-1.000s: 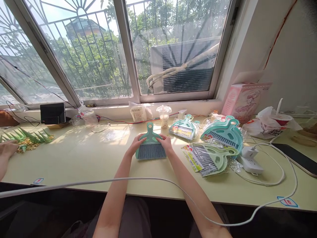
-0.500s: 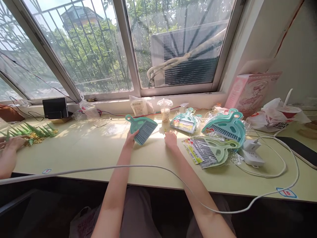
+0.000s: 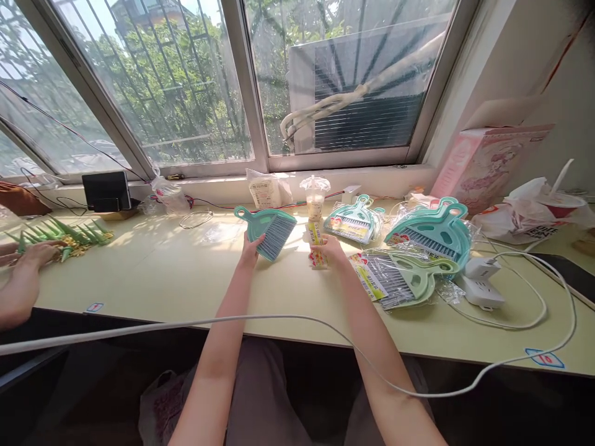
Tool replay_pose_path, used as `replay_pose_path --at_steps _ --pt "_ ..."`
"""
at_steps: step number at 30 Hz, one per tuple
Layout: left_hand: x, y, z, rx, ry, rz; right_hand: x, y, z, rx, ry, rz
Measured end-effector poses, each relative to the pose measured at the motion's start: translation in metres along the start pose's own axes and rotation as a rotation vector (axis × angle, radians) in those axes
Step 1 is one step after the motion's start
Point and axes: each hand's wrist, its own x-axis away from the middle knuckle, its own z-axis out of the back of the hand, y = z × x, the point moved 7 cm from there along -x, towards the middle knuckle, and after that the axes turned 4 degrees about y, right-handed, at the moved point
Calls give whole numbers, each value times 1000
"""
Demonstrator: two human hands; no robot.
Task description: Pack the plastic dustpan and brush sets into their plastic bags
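Note:
My left hand [image 3: 251,249] grips a teal dustpan [image 3: 255,224] with a grey-bristled brush [image 3: 276,236] nested in it, held just over the table. To its right, my right hand [image 3: 331,249] holds a yellow and red label card [image 3: 317,248] upright between thumb and fingers. Right of that hand lie a wrapped teal dustpan set [image 3: 354,222], a stack of larger teal sets [image 3: 432,232] and wrapped light-green sets [image 3: 404,279].
A lidded drink cup [image 3: 315,201] stands behind my right hand. A white cable [image 3: 279,316] crosses above my forearms. At the left, another person's hand [image 3: 39,254] touches green and yellow pieces [image 3: 69,241]. White adapters [image 3: 481,288] sit at the right.
The label card now shows upright in my right hand; before, that hand was closed with the card barely visible. The dustpan in my left hand has shifted slightly. The camera view has shifted a little.

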Motion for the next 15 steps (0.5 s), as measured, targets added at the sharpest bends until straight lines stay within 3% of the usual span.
replay_pose_path --at_steps 6,9,15 --pt "11 -2 -19 38 -33 31 20 -12 -47 -304 -25 -70" --pt "20 -5 -33 29 -74 48 31 -8 -63 -179 -4 -79" --pt "28 -7 -45 -1 -133 27 38 4 -63 3 21 -91"
